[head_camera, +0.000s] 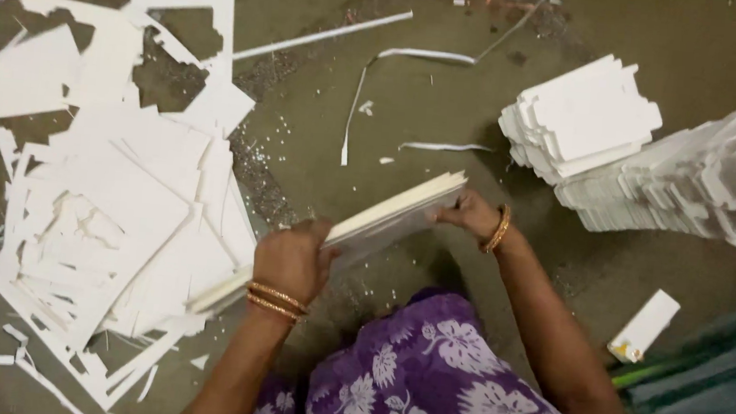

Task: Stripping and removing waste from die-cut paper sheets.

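Here we hold a thick sheaf of white card sheets [357, 228] edge-up between both hands, slanting from near left to far right. Our left hand [292, 258] clamps its near end, fingers wrapped over the top edge; our right hand [471, 214] pinches the far end. A heap of cut-out card frames [112, 193] lies left, stacks of die-cut white blanks [647, 156] far right on the concrete floor [448, 107].
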